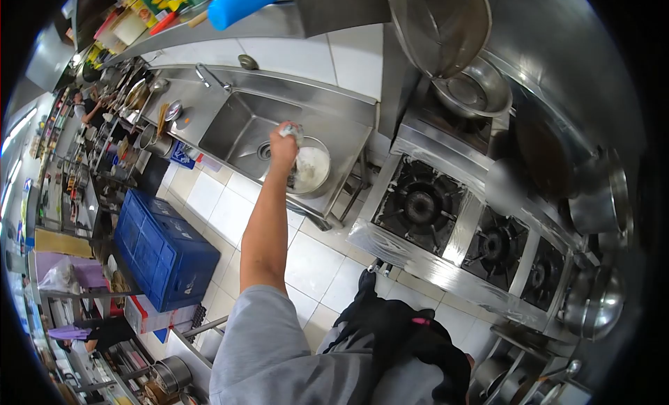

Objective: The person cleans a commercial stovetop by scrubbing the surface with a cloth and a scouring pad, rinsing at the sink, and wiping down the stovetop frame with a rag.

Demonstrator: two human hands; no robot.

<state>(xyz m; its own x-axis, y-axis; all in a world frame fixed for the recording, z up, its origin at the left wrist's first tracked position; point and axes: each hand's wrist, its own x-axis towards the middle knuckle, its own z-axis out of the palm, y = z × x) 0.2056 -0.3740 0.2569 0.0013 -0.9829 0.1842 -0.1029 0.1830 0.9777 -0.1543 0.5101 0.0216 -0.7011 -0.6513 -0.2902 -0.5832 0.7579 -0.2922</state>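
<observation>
**Left Hand Grips Pale Wad Over Sink**

My bare left hand [283, 153], seen remotely, closes around a crumpled pale wad [293, 132] above the stainless-steel sink [341, 132]; my right is out of view. The wad looks light, soft, possibly slippery, best held by its bulk. A round metal pot [329, 169] with white contents crowds the hand, at the sink's right portion. A black-grated steel stove [460, 239] stands right of the sink.

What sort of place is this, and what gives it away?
Probably a commercial kitchen: there's a multi-burner stove, a large stainless-steel sink with a faucet, and metal cookware around the stove.
</observation>
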